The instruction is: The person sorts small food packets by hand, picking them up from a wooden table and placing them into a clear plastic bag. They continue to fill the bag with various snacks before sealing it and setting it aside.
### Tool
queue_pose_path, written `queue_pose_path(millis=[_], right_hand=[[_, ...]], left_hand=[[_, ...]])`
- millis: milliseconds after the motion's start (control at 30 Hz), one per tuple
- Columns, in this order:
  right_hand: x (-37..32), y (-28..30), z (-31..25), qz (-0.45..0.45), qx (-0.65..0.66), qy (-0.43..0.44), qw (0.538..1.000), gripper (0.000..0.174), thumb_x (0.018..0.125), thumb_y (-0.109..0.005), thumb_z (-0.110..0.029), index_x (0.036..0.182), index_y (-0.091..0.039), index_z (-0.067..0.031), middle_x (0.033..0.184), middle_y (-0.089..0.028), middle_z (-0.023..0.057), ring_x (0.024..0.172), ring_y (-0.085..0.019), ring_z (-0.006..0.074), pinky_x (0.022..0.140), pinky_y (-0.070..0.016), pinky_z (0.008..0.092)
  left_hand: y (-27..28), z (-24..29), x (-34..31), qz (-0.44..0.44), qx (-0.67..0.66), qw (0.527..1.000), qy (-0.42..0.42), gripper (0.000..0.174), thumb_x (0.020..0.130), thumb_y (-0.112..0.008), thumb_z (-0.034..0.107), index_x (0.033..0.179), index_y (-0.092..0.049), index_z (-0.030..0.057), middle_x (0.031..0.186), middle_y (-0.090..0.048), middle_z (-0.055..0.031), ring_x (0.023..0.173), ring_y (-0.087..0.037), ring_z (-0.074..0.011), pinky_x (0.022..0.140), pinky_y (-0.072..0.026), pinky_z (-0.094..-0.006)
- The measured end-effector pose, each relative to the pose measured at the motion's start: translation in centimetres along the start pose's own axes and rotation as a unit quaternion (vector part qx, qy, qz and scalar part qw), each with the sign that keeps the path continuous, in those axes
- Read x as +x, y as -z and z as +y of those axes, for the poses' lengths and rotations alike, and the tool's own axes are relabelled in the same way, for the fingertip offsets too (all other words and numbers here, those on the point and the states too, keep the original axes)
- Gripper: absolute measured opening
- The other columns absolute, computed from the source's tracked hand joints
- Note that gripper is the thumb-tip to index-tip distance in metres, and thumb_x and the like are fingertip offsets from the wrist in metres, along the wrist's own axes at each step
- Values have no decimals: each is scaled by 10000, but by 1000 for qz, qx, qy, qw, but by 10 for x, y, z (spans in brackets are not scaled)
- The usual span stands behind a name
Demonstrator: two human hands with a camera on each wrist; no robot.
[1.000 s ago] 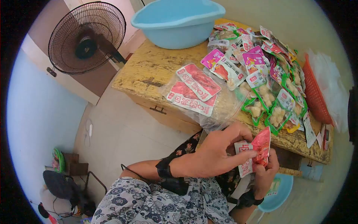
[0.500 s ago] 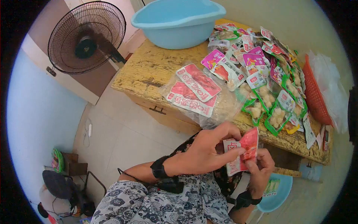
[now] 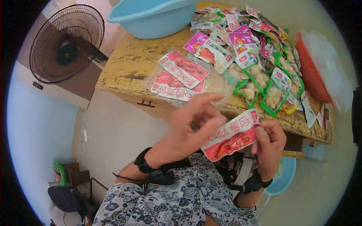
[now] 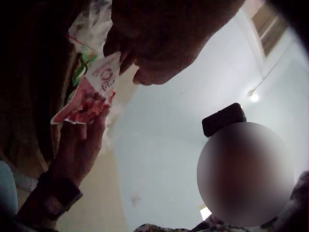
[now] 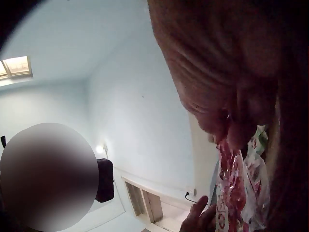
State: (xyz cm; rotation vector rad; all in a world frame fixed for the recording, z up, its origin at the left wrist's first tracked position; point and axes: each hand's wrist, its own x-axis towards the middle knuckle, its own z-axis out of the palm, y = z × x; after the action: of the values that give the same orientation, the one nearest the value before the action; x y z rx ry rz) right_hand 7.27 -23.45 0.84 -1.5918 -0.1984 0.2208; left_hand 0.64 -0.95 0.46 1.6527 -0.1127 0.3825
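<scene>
A red and white food packet (image 3: 230,137) hangs in front of the table edge, tilted, its dark red contents showing through a window. My right hand (image 3: 269,141) pinches its right end between thumb and fingers; the right wrist view shows the packet (image 5: 231,188) hanging from those fingertips. My left hand (image 3: 190,126) is at the packet's other end, blurred, with its fingers loosely spread and the thumb overlapping the label. Two similar red packets (image 3: 184,69) lie on a clear plastic bag (image 3: 217,88) on the worn yellow table (image 3: 124,67).
A heap of mixed food packets (image 3: 260,75) covers the table's right part, beside a red basket (image 3: 315,73) with white plastic bags. Behind stands a light blue basin (image 3: 154,22). A fan (image 3: 68,45) is at left; another blue basin (image 3: 284,179) sits low at right.
My left hand has loosened from the packet and moved left. The packet has swung round to lie lengthwise, held at its right end. The head view has shifted, moving the table left and up.
</scene>
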Motion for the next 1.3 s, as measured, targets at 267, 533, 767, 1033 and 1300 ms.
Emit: queue_pose_path(millis=[267,533,767,1033,1300], right_hand=[[0,5,14,81,99,18,992,108,975,-644,-135,982,-607,-34,694,-626,24,460,-531,67,382,-344,199],[-3,12,16,80,69,15,994,75,940,-665,-80,975,-636,-21,734,-644,20,478,-512,53,408,-354,203],[-6,-2,-1,-50,62,29,996,189,874,-724,-50,1041,-650,-1,790,-676,46,548,-564,73,478,-436,212],[-9,-14,25,2,130,73,989,418,864,-757,-208,1191,-597,-3,1038,-688,83,884,-647,138,826,-525,305],[-4,-15,18,169,213,66,960,130,942,-649,-96,1029,-616,-5,1007,-667,52,868,-633,108,793,-529,276]], left_hand=[[13,-6,3,116,97,988,1,321,981,-608,78,1295,-582,18,913,-651,-46,794,-624,-103,692,-510,-251],[3,-2,7,62,120,991,-14,385,913,-736,115,1263,-596,37,862,-624,-9,710,-529,-59,623,-441,-237],[-11,10,6,-170,-59,978,110,464,863,-799,123,1262,-583,27,1070,-667,-46,960,-657,-104,800,-537,-284],[-23,20,15,118,-239,961,76,339,898,-739,19,1159,-523,8,1043,-686,-87,923,-683,-126,783,-572,-286],[-17,4,6,136,202,966,-88,492,786,-839,106,1194,-578,16,1002,-658,-88,855,-617,-173,722,-500,-336]])
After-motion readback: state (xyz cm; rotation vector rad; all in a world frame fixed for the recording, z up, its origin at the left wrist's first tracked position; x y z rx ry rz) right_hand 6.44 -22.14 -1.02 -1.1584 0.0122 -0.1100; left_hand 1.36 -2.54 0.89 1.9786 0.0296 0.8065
